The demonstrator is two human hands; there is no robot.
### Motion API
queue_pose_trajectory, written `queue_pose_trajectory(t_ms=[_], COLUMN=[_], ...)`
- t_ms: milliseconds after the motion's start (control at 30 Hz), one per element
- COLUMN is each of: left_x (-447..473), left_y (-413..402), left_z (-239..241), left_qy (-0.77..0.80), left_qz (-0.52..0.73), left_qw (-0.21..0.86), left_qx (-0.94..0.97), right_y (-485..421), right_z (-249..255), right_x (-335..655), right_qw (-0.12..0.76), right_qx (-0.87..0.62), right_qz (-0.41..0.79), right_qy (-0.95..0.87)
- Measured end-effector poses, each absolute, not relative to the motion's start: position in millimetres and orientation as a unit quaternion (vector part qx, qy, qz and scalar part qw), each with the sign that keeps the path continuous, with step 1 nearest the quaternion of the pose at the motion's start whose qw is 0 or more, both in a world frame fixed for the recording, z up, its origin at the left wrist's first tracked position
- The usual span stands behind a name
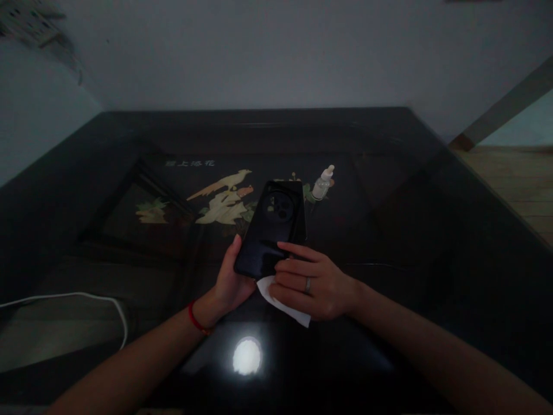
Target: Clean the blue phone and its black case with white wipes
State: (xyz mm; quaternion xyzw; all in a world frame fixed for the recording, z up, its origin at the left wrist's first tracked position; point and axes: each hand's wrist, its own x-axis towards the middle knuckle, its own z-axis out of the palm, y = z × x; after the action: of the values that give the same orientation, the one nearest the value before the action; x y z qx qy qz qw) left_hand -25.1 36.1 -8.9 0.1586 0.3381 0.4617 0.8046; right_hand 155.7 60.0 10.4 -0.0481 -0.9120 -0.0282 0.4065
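Observation:
My left hand [231,282] grips the lower end of a black phone [272,227], held back side up with its round camera ring facing me. My right hand [313,282], a ring on one finger, is closed on a white cloth or tissue [280,302] and presses it against the phone's lower back. Both hands hover above a dark glossy table [410,230]. A red band sits on my left wrist.
A small white dropper bottle [322,183] stands just beyond the phone. The tabletop bears an inlaid bird and flower picture [216,202]. A white cable [86,300] curves at the left. A lamp reflection [247,356] glares near me. Wooden floor shows at the right.

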Motion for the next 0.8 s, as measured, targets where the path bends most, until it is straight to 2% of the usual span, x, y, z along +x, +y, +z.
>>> queue_pose_trajectory(t_ms=[267,533,800], left_x=[-21,-25,-26], left_y=[34,29,31], left_z=[-11,-15,-14], left_qy=[0.356,0.274,0.221], left_qz=[0.491,0.408,0.373], left_qw=[0.774,0.833,0.861], left_qx=[0.182,0.255,0.265], right_y=[76,111,117], right_z=[14,9,24], right_x=[167,202,218], right_qw=[0.35,0.346,0.409], right_qx=[-0.057,-0.142,-0.185], right_qz=[-0.098,-0.167,-0.216], right_qy=[-0.93,-0.912,-0.867])
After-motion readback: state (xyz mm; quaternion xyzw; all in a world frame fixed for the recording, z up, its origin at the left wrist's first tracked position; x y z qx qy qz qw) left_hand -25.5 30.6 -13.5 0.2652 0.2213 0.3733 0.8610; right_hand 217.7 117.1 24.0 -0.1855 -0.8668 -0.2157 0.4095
